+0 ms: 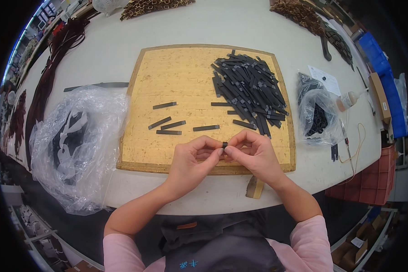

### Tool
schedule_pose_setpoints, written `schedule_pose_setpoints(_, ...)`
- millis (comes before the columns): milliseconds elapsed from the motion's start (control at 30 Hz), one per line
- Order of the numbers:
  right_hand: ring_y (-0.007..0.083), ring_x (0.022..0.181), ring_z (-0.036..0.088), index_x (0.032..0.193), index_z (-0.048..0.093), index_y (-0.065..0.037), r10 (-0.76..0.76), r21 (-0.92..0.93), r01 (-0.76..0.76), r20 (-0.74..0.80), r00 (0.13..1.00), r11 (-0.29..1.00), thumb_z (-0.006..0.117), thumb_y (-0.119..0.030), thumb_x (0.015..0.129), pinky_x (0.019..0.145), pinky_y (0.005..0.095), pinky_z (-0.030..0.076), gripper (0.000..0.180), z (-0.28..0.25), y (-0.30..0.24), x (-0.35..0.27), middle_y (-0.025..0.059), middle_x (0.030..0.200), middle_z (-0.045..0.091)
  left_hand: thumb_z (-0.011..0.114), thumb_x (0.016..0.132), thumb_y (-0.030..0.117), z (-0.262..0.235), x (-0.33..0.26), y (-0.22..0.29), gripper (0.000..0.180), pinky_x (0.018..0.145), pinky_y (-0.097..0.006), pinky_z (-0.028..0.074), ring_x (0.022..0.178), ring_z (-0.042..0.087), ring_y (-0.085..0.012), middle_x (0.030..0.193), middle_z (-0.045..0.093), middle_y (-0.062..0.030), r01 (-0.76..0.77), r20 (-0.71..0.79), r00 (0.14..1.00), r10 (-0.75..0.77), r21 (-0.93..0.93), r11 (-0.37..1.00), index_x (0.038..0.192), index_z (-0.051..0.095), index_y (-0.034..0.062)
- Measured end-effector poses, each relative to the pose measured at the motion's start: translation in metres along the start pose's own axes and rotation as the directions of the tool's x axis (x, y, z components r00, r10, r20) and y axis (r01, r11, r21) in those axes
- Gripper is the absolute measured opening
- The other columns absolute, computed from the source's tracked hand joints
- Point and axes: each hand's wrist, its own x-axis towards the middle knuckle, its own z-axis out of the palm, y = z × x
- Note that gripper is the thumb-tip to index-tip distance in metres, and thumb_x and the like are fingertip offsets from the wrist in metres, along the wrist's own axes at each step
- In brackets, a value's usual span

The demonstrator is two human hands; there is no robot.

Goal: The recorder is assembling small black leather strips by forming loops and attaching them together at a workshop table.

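The left hand [192, 158] and the right hand [254, 154] meet fingertip to fingertip over the near edge of the cork board [186, 77], and both pinch one small black piece [225, 145] between thumbs and forefingers; only its end shows, so its full shape cannot be told. On the board, beyond the hands, five black strips lie singly [172, 125], each apart from the others. At the board's far right corner sits a heaped pile of black strips [249, 86] (many crossing one another). Left of the board lies a crumpled clear plastic bag [77, 140] with dark and white things inside. Right of the board stands a smaller clear bag [319, 115] holding dark pieces, and just beyond it a white paper sheet [325, 79]. Under the board's near edge, by the right wrist, a small tan block [255, 187] sticks out over the table [213, 22]
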Motion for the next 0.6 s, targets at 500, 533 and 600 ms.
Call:
schedule_pose_setpoints(500,0.0057,0.077,0.065,0.097,0.064,0.0,-0.018,0.057,0.019,-0.02,1.0,0.998,0.068,-0.006,0.094,0.07,0.0199,0.053,0.009,-0.004,0.018,0.011,0.0016,0.087,0.066,0.062,0.099,0.0,-0.003,0.011,-0.007,0.01,0.089,-0.029,0.06,0.095,0.072,-0.0167,0.103,0.073,-0.0137,0.147,0.033,0.989,-0.144,-0.108,0.983,0.107,0.064,-0.0056)
schedule_pose_setpoints(533,0.0057,0.077,0.065,0.097,0.064,0.0,-0.018,0.058,0.019,-0.022,1.0,0.998,0.068,-0.006,0.094,0.07,0.0199,0.053,0.009,-0.004,0.018,0.011,0.0016,0.087,0.066,0.062,0.099,0.0,-0.003,0.011,-0.007,0.01,0.089,-0.029,0.06,0.095,0.072,-0.0167,0.103,0.073,-0.0137,0.148,0.035,0.989,-0.145,-0.107,0.983,0.107,0.064,-0.0056)
schedule_pose_setpoints(600,0.006,0.078,0.065,0.097,0.064,0.0,-0.01,0.051,0.011,-0.018,1.0,0.999,0.068,-0.007,0.093,0.07,0.0206,0.053,0.01,-0.003,0.013,0.01,0.0015,0.088,0.066,0.062,0.098,0.0,-0.003,0.01,-0.008,0.01,0.089,-0.028,0.059,0.095,0.072,-0.0165,0.103,0.073,-0.0131,0.134,0.023,0.991,-0.133,-0.118,0.984,0.107,0.064,-0.0054)
